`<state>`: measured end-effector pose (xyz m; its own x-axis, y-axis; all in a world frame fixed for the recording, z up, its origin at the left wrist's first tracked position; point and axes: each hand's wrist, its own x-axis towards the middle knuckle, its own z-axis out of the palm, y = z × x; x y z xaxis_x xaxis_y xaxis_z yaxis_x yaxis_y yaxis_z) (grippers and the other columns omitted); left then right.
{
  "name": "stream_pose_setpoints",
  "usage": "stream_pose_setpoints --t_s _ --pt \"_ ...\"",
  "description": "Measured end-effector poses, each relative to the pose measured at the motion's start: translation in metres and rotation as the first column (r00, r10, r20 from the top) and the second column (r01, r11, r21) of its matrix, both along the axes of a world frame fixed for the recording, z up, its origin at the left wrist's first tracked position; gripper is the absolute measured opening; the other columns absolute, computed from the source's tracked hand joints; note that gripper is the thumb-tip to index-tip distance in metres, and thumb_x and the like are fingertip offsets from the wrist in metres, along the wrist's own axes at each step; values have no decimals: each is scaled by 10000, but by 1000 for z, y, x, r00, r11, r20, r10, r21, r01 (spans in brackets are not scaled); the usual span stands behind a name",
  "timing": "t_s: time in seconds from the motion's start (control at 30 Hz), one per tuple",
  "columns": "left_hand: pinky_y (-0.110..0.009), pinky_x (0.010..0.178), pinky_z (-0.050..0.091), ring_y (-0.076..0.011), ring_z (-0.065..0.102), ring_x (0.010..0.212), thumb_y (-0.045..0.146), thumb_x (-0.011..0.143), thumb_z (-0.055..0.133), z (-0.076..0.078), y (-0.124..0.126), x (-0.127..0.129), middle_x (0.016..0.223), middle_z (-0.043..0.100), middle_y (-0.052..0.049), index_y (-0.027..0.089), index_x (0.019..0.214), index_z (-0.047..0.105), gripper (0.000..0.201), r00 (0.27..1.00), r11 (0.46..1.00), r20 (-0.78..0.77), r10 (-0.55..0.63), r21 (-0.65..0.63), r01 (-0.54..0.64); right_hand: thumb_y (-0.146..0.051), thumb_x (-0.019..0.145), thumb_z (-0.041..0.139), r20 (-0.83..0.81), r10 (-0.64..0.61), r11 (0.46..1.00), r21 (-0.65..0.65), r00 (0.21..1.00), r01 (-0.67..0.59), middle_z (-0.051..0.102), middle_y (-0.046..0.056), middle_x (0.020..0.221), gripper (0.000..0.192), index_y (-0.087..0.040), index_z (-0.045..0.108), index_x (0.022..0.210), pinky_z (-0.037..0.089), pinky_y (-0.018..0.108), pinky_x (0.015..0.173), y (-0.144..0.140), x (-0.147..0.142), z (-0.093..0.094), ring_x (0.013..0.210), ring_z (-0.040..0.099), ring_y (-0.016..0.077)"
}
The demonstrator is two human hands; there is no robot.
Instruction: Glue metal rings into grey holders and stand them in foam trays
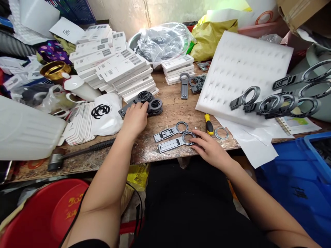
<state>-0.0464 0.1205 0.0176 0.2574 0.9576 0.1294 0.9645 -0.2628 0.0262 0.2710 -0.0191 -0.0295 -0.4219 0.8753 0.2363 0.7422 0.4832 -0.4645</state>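
A: Largest first. What carries the work?

B: A scuffed wooden desk. White foam block at 1 o'clock; looks soft, easily dented.

A: Next, the pile of ring-ended pieces?

B: At 10 o'clock from centre. Left hand rests across it. Fingertip undersides are hidden; cannot tell whether this grip pinches a piece or merely touches.

A: Single pieces?

B: Two, flat and side by side near the front edge: a farther piece and a nearer piece, both ring ends toward 2 o'clock. Right hand has its fingers at the nearer ring's 3 o'clock rim. Cannot tell whether that grip is pressed onto the rim.

A: Handling estimate?

B: Probably light and stiff; flat faces possibly slick. Ring likely the weakest section. Suggested hold: shank by its long edges, ring pinched only gently.

A: Smallest item?

B: A thin loose ring, 1 o'clock from the right hand. Presumably light, apt to slide; lift by the rim.
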Motion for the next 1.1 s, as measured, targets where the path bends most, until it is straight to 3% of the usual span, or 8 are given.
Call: stream_pose_setpoints --t_s 0.2,0.43,0.6,0.73,0.83,0.9,1.0,1.1 --pt "-511 1106 487 -366 642 1247 181 1046 355 4 -18 11 1358 682 -241 84 1541 493 523 977 994 199 -80 95 62 -282 1065 574 -37 -2 1000 10 999 2 626 163 1529 243 -221 729 1242 609 557 1115 -1 1 2 1410 638 342" --pt "-393 976 555 -258 663 1024 252 1022 494 -17 -10 35 1080 651 -102 189 1261 700 322 846 878 428 -319 -202 434 -301 1059 585 -52 -26 999 33 998 27 638 147 1511 240 -248 744 1230 595 565 1136 -1 2 4 1392 650 335" --pt "-457 1045 535 -293 634 1088 201 1018 455 -37 2 40 1117 628 -143 133 1347 683 406 878 918 410 -246 -192 347 -294 1058 585 -31 -24 999 37 999 25 635 147 1519 240 -243 741 1234 600 554 1127 1 3 10 1386 653 333" --pt "-459 1115 513 -307 615 1236 208 1030 447 -33 -20 34 1305 648 -170 138 1414 638 435 888 935 391 -242 -150 321 -289 1069 562 -23 19 997 78 1000 -17 640 169 1512 250 -211 742 1224 595 542 1130 15 0 28 1386 650 328" --pt "-482 1085 529 -332 622 1241 252 1032 482 -18 -46 14 1298 675 -175 151 1376 652 397 934 993 339 -112 3 118 -296 1073 565 -45 49 994 99 998 -44 640 149 1521 250 -229 742 1236 577 533 1156 24 -6 42 1400 643 315" --pt "-520 1007 552 -371 656 1158 328 1031 516 -7 -60 -3 1156 712 -178 170 1258 692 328 950 986 289 121 76 -149 -297 1067 578 -67 52 994 101 996 -45 644 131 1523 243 -250 745 1237 567 538 1170 28 -11 46 1410 637 313" --pt "-572 906 561 -441 702 1036 433 995 583 4 -66 -27 1018 732 -212 157 1185 671 346 874 891 189 449 -26 -452 -293 1061 582 -84 76 993 101 994 -68 661 124 1501 230 -255 756 1206 581 553 1149 27 -20 43 1389 653 323" --pt "-583 893 561 -481 726 1032 473 940 662 4 -57 -40 1046 740 -267 126 1240 615 460 840 845 121 529 -166 -508 -285 1064 575 -85 106 989 111 991 -96 678 134 1473 221 -242 759 1179 597 548 1129 24 -27 36 1365 670 321"
